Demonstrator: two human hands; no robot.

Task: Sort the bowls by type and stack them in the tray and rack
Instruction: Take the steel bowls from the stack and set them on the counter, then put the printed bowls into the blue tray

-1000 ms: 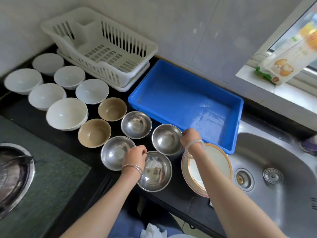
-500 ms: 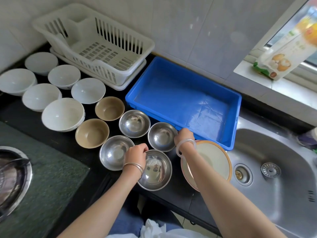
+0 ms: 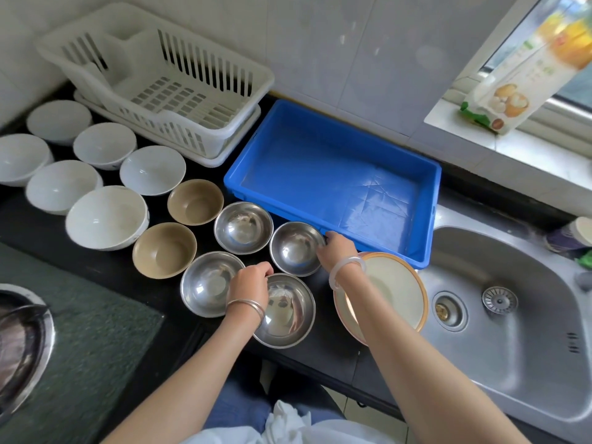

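Left hand [image 3: 251,280] curls round the rim of the near steel bowl [image 3: 288,318]; right hand [image 3: 336,248] pinches the far steel bowl [image 3: 293,248] — both mouth-up on the counter [image 3: 307,357] before the blue tray [image 3: 333,187], lengthwise left-right.

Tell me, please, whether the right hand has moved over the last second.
No: the right hand still holds the rim of the steel bowl beside the blue tray; only the camera shifted.

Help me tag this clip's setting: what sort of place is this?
Most likely a home kitchen: a steel sink beside the worktop, a stove burner at the left edge, and a white dish rack against the tiled wall.
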